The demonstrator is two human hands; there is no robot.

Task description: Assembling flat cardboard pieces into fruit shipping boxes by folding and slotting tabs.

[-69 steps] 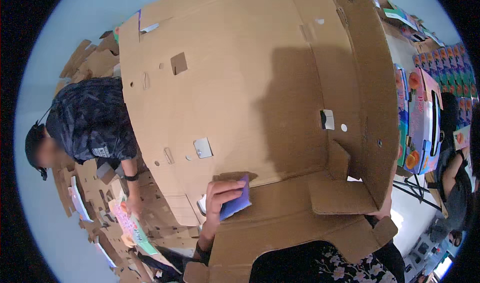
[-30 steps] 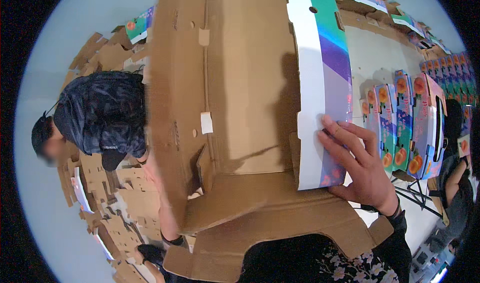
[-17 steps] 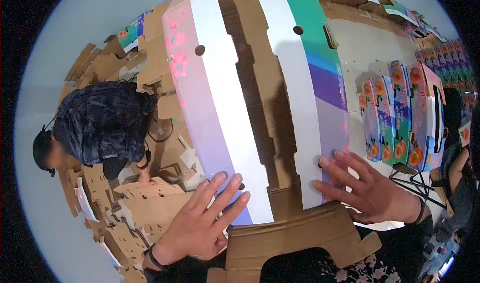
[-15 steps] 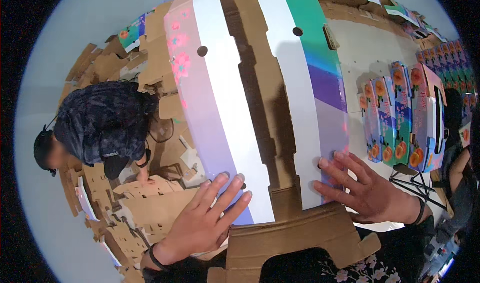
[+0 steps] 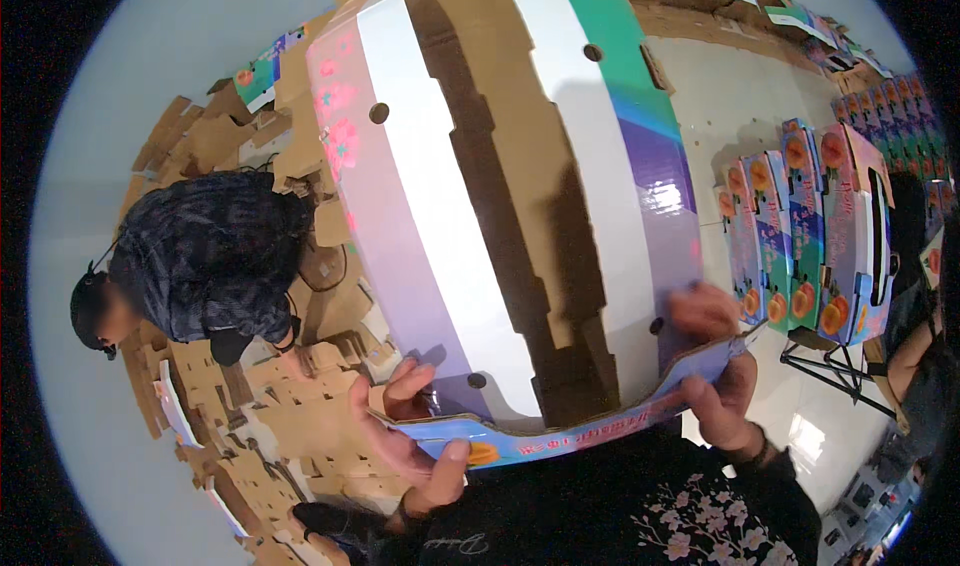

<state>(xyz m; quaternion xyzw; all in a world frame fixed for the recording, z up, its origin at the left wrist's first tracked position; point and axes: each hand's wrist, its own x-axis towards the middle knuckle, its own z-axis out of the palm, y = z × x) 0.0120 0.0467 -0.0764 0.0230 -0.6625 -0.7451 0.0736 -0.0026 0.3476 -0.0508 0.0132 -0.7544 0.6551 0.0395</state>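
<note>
A large cardboard box (image 5: 430,206) stands before me, with long side flaps in pink, white, green and purple. A gap between the flaps shows its brown inside (image 5: 530,226). At the near end, a printed blue and purple end panel (image 5: 590,441) with a curved dip in its edge is folded upright. My left hand (image 5: 435,481) is closed on that panel's left end, thumb on the outer face and fingers behind. My right hand (image 5: 728,406) grips the right end, thumb also outside; its fingers behind are blurred.
At left, a person in dark clothes (image 5: 210,256) bends over piled flat cardboard (image 5: 290,436). To the right, several printed boxes (image 5: 845,236) stand upright on a black-legged stand (image 5: 825,371), with more stacked boxes (image 5: 895,126) beyond. Another person's arm (image 5: 910,351) shows at the right edge.
The brown near-end panel has been folded up, and its printed face now shows. My hands have shifted from lying on the side flaps to gripping this panel's ends. The box has tilted slightly.
</note>
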